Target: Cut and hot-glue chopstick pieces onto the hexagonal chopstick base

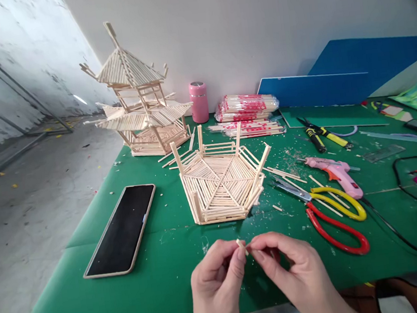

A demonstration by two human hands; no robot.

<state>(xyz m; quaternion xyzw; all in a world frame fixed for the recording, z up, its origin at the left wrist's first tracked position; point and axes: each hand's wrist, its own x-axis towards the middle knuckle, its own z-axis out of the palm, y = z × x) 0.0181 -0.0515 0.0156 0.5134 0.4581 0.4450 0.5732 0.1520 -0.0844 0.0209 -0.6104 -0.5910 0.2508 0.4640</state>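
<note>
My left hand (217,283) and my right hand (295,272) meet above the near edge of the green table (97,300). Both pinch a short wooden stick piece (241,244) between thumb and fingertips. Just beyond them sits a hexagonal tray-like frame (221,180) built of wooden sticks, with upright posts at its corners. A finished stick pagoda (137,96) stands at the back left of the table.
A dark phone (122,229) lies to the left. Scissors with red and yellow handles (332,218), a pink glue gun (336,172), yellow-black pliers (321,136), packs of chopsticks (248,109), a pink cup (199,102) and cables (404,189) fill the right and back. Loose sticks and wood chips are scattered about.
</note>
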